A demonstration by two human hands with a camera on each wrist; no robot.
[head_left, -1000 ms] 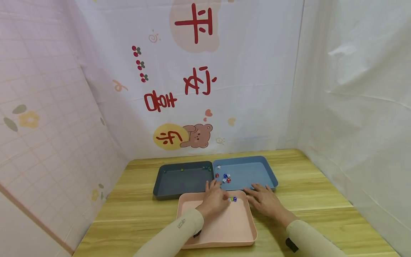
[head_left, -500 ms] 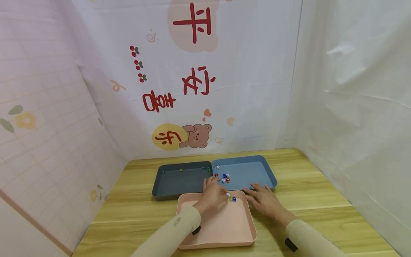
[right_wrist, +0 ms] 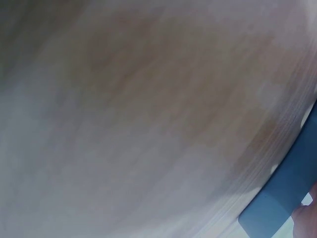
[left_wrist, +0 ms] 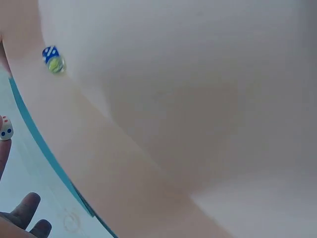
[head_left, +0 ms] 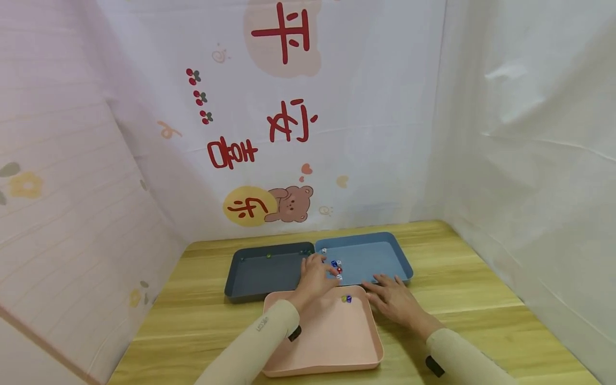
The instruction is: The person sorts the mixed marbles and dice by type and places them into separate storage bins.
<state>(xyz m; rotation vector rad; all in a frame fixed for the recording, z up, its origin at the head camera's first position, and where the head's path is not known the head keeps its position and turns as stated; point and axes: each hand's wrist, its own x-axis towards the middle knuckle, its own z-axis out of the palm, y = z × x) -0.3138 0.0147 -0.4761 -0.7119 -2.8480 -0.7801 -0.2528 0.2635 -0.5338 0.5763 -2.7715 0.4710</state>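
Observation:
My left hand [head_left: 315, 279] reaches across the far rim of the pink tray [head_left: 332, 342] and over the near left corner of the light blue tray [head_left: 380, 258]. Between thumb and finger it pinches a white die [left_wrist: 6, 130], best seen at the edge of the left wrist view. Still lying near the pink tray's far wall are a blue die [left_wrist: 50, 52] and a small clear yellow-green marble [left_wrist: 56, 65], side by side. My right hand [head_left: 398, 302] rests with spread, relaxed fingers at the pink tray's far right corner, beside the blue tray's front rim, holding nothing.
Inside the blue tray lie several dice, among them a red die [head_left: 339, 270] and a blue one. The dark grey tray [head_left: 267, 278] adjoins it on the left, with several small greenish marbles. All three trays stand on a wood-grain table [head_left: 462, 278] before a printed white curtain.
My left hand has taken the white die from beside the marble and carried it forward out of the pink tray to the blue tray. The right hand has stayed in place.

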